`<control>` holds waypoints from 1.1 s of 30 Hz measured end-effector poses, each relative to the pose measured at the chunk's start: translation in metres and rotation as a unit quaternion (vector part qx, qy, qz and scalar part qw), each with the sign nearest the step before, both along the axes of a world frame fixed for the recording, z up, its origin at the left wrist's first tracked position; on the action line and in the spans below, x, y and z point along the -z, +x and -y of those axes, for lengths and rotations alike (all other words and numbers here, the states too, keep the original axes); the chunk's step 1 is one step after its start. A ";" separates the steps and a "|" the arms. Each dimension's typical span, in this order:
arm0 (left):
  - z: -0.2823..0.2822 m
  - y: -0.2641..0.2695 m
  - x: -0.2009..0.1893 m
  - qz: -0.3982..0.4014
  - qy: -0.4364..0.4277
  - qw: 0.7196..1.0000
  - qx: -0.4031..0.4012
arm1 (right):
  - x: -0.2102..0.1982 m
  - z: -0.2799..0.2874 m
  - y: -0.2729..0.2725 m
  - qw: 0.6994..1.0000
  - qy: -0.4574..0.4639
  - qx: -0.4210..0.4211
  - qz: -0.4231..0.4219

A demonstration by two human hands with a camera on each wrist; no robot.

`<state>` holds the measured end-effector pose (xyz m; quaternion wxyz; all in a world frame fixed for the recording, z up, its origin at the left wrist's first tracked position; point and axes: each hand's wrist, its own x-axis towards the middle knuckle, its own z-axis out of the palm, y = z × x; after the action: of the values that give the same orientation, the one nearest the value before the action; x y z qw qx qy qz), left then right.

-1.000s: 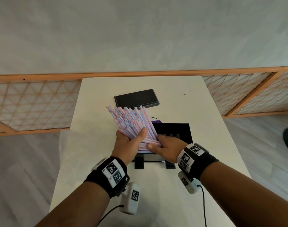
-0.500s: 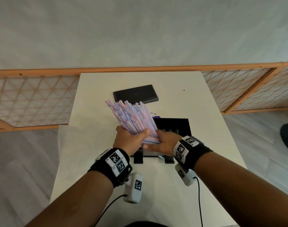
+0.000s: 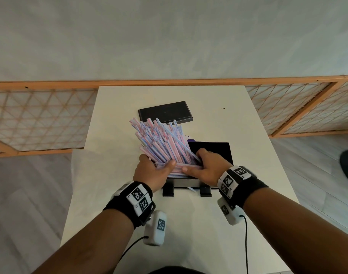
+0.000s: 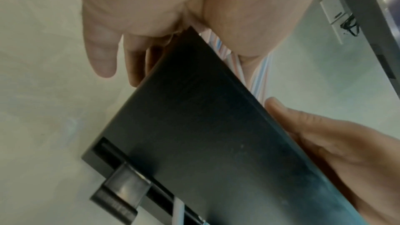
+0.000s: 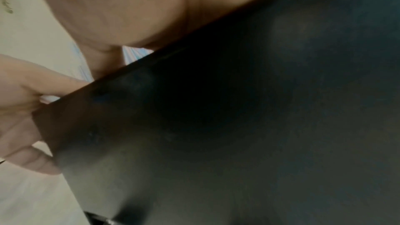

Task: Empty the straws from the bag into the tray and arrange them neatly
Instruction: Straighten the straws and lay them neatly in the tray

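Note:
A thick bundle of pink-and-blue striped straws (image 3: 161, 141) fans up and to the left over the near left part of the black tray (image 3: 218, 148). My left hand (image 3: 156, 170) grips the bundle's lower end from the left, thumb across the front. From the right, my right hand (image 3: 198, 163) holds the same end, thumb on the straws and fingers behind them. Some straws lie flat in the tray under my thumbs. In the left wrist view the tray's outer wall (image 4: 205, 134) hides most of the straws (image 4: 259, 78). The right wrist view shows mostly tray wall (image 5: 238, 109).
A flat black lid (image 3: 165, 112) lies on the white table (image 3: 218, 224) beyond the straws. A purple scrap (image 3: 189, 138) peeks out behind the tray. A clear plastic sheet (image 3: 86, 167) hangs over the table's left edge. A wooden lattice screen (image 3: 40, 119) stands behind.
The bundle has tilted a little more upright and to the right. My right hand's fingers have come up behind the straws. Both hands stay on the bundle.

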<state>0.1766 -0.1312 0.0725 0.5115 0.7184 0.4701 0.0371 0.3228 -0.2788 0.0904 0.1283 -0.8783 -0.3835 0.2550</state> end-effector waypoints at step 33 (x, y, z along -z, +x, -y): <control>0.008 0.004 -0.002 0.151 0.042 0.988 -0.008 | -0.019 -0.013 -0.011 0.982 -0.145 -0.078 -0.092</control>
<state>0.1809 -0.1388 0.0745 0.5455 0.7219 0.3908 0.1690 0.3115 -0.2661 0.1090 0.0137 -0.8276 -0.3966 0.3970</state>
